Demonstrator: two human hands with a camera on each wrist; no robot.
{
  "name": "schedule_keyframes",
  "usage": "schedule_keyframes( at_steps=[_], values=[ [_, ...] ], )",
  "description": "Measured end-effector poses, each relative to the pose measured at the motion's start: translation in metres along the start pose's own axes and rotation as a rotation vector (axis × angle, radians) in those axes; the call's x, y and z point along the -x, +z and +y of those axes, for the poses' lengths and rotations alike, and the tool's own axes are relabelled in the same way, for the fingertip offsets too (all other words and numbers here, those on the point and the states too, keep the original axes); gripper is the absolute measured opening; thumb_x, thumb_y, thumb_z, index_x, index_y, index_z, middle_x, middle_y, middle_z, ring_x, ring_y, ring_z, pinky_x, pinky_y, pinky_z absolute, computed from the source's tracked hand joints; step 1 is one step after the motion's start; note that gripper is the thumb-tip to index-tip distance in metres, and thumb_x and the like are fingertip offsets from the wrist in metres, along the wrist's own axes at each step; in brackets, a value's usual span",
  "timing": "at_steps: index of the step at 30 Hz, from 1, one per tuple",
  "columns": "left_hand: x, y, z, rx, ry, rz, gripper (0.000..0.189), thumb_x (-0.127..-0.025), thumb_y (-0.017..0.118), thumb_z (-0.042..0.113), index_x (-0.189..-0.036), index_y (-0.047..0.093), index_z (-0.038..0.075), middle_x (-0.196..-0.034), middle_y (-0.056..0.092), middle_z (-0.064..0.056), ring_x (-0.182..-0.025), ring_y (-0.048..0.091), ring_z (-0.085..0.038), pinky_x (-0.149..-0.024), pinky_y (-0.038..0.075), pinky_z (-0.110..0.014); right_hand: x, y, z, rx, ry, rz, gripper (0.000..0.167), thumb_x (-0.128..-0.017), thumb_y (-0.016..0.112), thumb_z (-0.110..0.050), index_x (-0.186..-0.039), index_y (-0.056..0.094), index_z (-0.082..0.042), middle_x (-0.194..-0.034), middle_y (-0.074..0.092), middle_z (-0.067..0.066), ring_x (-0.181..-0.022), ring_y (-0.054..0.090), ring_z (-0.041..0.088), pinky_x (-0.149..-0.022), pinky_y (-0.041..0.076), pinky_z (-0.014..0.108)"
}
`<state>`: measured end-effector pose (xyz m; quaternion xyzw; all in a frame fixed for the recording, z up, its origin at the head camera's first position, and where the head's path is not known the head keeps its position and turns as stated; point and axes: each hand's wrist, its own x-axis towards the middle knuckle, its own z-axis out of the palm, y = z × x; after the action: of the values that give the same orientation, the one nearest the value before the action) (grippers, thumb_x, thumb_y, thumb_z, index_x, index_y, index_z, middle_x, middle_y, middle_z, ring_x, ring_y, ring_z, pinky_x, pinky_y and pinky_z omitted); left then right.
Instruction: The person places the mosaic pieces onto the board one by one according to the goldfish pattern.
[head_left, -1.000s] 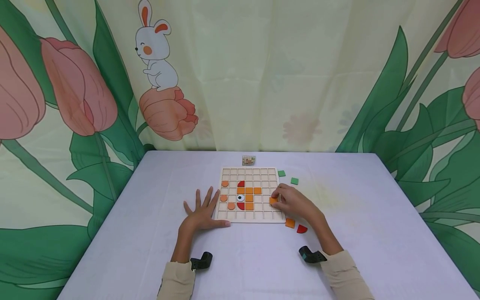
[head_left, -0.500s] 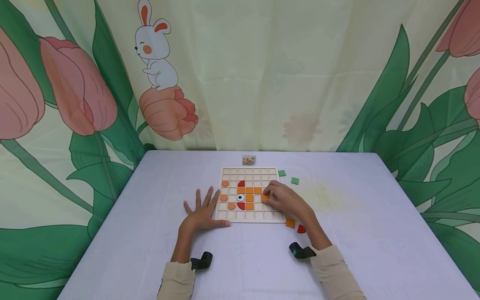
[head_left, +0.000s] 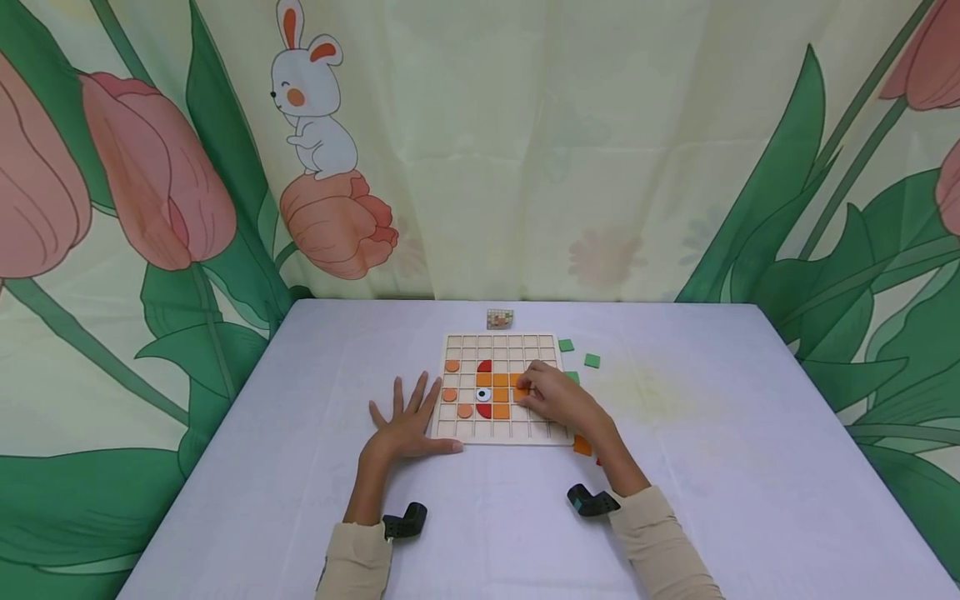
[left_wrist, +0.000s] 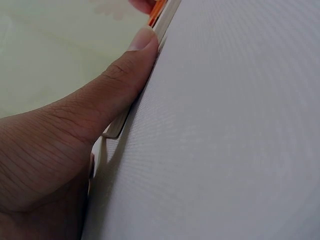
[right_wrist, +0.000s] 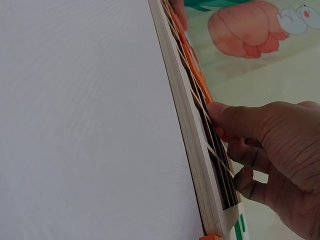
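Observation:
A pale wooden grid board (head_left: pixel 472 430) lies on the table in the head view. My left hand (head_left: pixel 406 432) rests at its lower left corner with fingers spread, the thumb along the front edge. In the left wrist view that thumb (left_wrist: pixel 115 82) touches the board's side. My right hand (head_left: pixel 561 398) pinches an orange square tile (head_left: pixel 521 395) over the board, right of the orange squares (head_left: pixel 501 395) set in its cells. Nearby cells hold an eye tile (head_left: pixel 483 395), red quarter-round tiles (head_left: pixel 484 411) and several orange discs (head_left: pixel 449 394).
Beyond the board lies a small patterned picture piece (head_left: pixel 499 318). Green tiles (head_left: pixel 592 361) lie to the right. An orange tile (head_left: pixel 582 445) sits off the lower right corner, near a red piece mostly hidden by the right arm. A printed curtain (head_left: pixel 480 167) hangs behind the table.
My right hand has moved left across the board with the orange square tile, up to the set orange squares. The right forearm now covers most of the loose red piece. My left hand stays put.

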<state>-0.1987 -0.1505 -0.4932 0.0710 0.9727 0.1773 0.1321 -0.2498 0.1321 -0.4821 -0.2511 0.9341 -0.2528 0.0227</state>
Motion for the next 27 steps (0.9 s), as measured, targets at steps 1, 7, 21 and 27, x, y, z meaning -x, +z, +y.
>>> schedule_keyframes(
  at_steps=[1,7,21,27],
  values=[
    [0.0000,0.0000,0.0002,0.002,0.002,0.003,0.117,-0.070,0.071,0.071,-0.159,0.011,0.025,-0.167,-0.003,-0.006,-0.148,-0.018,-0.045,-0.102,-0.008,-0.081,-0.0002,-0.0001,-0.0002,0.004,-0.001,-0.001,0.023,-0.089,0.073,-0.026,-0.105,0.071,-0.010,-0.103,0.060,0.000,-0.086,0.054,0.013,-0.080,0.052,0.026],
    [0.0002,-0.0013,0.0013,0.009,0.002,0.008,0.117,-0.069,0.072,0.070,-0.159,0.011,0.025,-0.167,-0.002,-0.006,-0.148,-0.018,-0.045,-0.102,-0.008,-0.081,-0.0012,0.0002,-0.0008,0.006,0.006,-0.005,0.025,-0.088,0.073,-0.027,-0.107,0.071,-0.010,-0.104,0.060,-0.001,-0.087,0.054,0.013,-0.080,0.052,0.025],
    [0.0001,0.0006,0.0003,0.004,-0.001,0.001,0.117,-0.069,0.071,0.072,-0.159,0.011,0.025,-0.167,-0.003,-0.006,-0.148,-0.017,-0.045,-0.102,-0.008,-0.081,0.0000,0.0032,-0.0059,0.007,0.040,-0.003,0.027,-0.087,0.075,-0.027,-0.109,0.071,-0.012,-0.110,0.062,0.001,-0.084,0.053,0.013,-0.080,0.052,0.025],
    [-0.0001,-0.0002,0.0006,0.000,0.001,0.005,0.117,-0.069,0.071,0.071,-0.159,0.011,0.025,-0.167,-0.002,-0.006,-0.148,-0.016,-0.046,-0.102,-0.008,-0.081,-0.0001,0.0046,-0.0055,0.004,0.043,0.007,0.027,-0.087,0.075,-0.027,-0.109,0.070,-0.012,-0.109,0.061,0.000,-0.083,0.052,0.013,-0.077,0.050,0.024]
  ],
)
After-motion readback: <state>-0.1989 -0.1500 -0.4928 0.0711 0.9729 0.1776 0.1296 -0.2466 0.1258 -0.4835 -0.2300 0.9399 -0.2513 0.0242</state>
